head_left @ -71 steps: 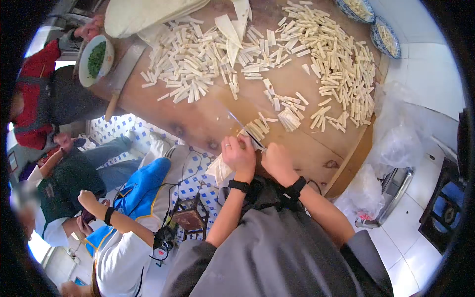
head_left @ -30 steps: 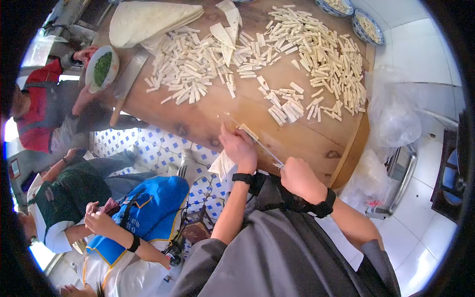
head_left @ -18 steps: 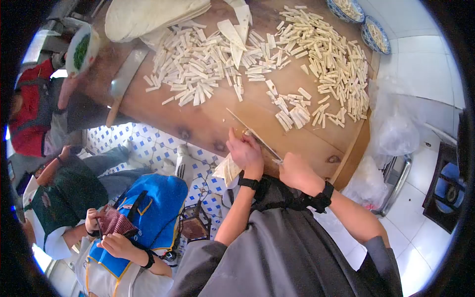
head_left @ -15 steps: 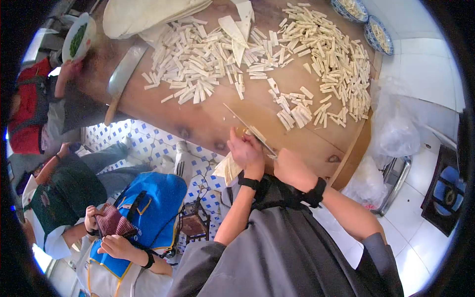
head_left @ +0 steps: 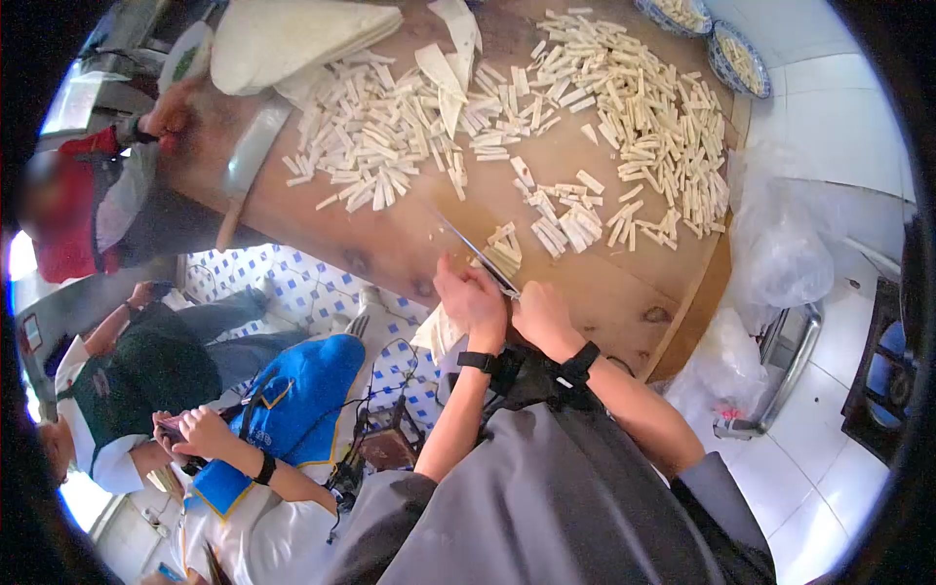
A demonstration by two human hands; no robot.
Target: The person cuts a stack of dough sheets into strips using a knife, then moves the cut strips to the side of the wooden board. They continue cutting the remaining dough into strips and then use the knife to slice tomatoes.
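My right hand [head_left: 544, 320] is closed round the handle of a knife [head_left: 478, 255], whose blade points away from me and to the left over the wooden table. Just left of the blade, my left hand [head_left: 472, 304] has its fingers bent over a piece of flatbread [head_left: 438, 334] that sticks out past the table's near edge. Several freshly cut strips [head_left: 504, 251] lean together against the blade's right side. Farther out lie a small bunch of strips [head_left: 567, 216], a big heap on the right [head_left: 653, 127] and another on the left [head_left: 385, 127].
A second knife [head_left: 255, 146] lies at the left of the table [head_left: 390, 229], near a stack of large flatbreads [head_left: 292, 39]. Two patterned bowls of strips [head_left: 738, 60] stand far right. Plastic bags [head_left: 780, 253] hang right. Co-workers stand left; one wears a blue apron [head_left: 302, 390].
My right hand and the knife have shifted left. Strips now stand bunched beside the blade. At the far left, the person in red has moved their hand onto the table's edge.
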